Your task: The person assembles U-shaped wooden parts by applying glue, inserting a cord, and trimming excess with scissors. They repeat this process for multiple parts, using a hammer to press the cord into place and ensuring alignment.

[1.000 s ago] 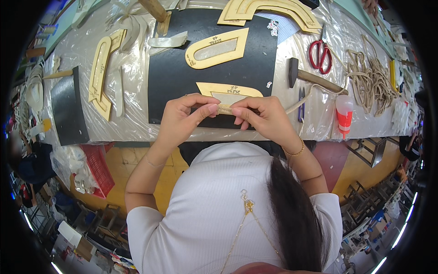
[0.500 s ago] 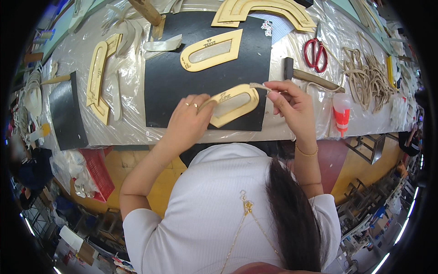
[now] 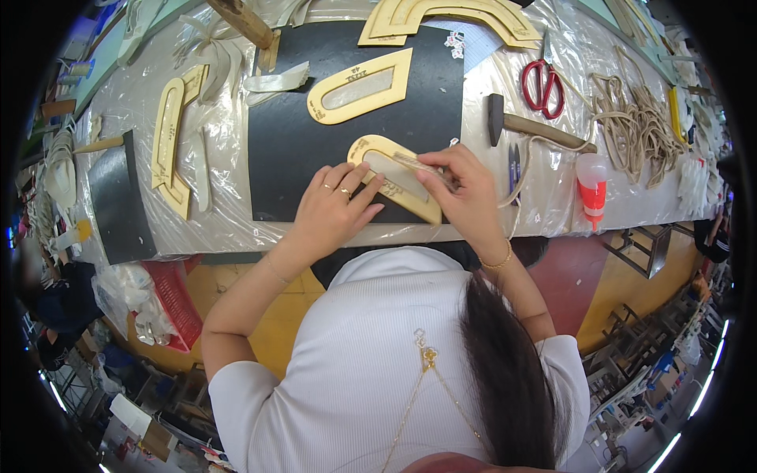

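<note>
A pale yellow U-shaped template [image 3: 367, 148] lies on the black mat [image 3: 284, 165], its rounded end toward the far left. A light piece shows inside its opening. My left hand [image 3: 335, 203] is closed at the template's left edge, fingers and thumb pressing on it. My right hand [image 3: 465, 189] pinches a narrow beige strip [image 3: 412, 162] over the template's right side; how the strip sits against the edge is partly hidden by my fingers. Farther up the mat lies a second U-shaped template [image 3: 398, 75], with a pale folded strip [image 3: 277, 81] beside it.
To the right are a hammer [image 3: 544, 132], red-handled scissors [image 3: 544, 87], two pens [image 3: 514, 169], a red-and-white squeeze bottle [image 3: 591, 189] and a heap of beige cord [image 3: 635, 130]. More templates lie left [image 3: 168, 130] and far [image 3: 449, 16]. A red basket [image 3: 175, 303] stands below the table's left edge.
The template has been turned, so its rounded end now points far left instead of right. My right hand has moved left and nearer with the strip, uncovering the pens. My left hand stays by the template.
</note>
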A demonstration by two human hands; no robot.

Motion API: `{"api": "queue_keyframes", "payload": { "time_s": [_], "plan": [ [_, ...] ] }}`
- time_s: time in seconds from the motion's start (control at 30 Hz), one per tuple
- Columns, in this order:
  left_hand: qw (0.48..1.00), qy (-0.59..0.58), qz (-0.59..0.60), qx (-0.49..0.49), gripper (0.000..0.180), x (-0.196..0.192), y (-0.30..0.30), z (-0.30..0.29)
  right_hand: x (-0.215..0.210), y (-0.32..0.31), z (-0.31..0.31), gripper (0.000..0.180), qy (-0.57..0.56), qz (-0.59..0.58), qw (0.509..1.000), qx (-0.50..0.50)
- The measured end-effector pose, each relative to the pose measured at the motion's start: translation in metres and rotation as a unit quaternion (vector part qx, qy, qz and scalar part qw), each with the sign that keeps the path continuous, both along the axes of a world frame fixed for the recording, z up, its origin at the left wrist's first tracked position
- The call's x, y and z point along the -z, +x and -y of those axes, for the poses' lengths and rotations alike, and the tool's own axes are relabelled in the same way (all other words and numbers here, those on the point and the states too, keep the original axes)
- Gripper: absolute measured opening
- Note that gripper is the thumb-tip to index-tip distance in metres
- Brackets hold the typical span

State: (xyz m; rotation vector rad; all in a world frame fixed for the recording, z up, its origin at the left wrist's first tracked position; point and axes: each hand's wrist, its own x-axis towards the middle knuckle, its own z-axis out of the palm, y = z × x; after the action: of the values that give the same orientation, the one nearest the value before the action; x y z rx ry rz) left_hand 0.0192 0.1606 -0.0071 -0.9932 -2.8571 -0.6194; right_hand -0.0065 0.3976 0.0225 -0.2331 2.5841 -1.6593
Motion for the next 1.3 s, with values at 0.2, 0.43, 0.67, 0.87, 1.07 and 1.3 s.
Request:
{"api": "queue_keyframes", "payload": {
  "time_s": [0.2, 0.43, 0.67, 0.87, 1.07, 1.3],
  "plan": [
    [0.997, 0.028, -0.034, -0.067, 0.049, 0.008, 0.016, -0.005, 0.023, -0.004, 0.027, 0.019, -0.003, -0.050, 0.997, -0.056],
    [0.996, 0.028, -0.043, -0.072, 0.048, 0.011, 0.017, -0.003, 0.031, -0.013, 0.035, 0.013, 0.108, -0.106, 0.984, -0.092],
    [0.997, 0.033, -0.028, -0.070, 0.047, 0.011, 0.016, -0.003, 0.030, -0.011, 0.031, 0.014, 0.124, -0.084, 0.984, -0.100],
    [0.997, 0.037, -0.024, -0.070, 0.048, 0.013, 0.016, -0.003, 0.027, -0.014, 0.030, 0.014, 0.104, -0.055, 0.988, -0.103],
    [0.996, 0.045, -0.027, -0.073, 0.048, 0.014, 0.016, -0.003, 0.024, -0.016, 0.028, 0.014, 0.110, -0.035, 0.987, -0.108],
    [0.997, -0.022, -0.053, -0.059, 0.046, 0.013, 0.015, -0.005, 0.021, -0.018, 0.029, 0.016, 0.114, -0.033, 0.987, -0.108]
  ]
}}
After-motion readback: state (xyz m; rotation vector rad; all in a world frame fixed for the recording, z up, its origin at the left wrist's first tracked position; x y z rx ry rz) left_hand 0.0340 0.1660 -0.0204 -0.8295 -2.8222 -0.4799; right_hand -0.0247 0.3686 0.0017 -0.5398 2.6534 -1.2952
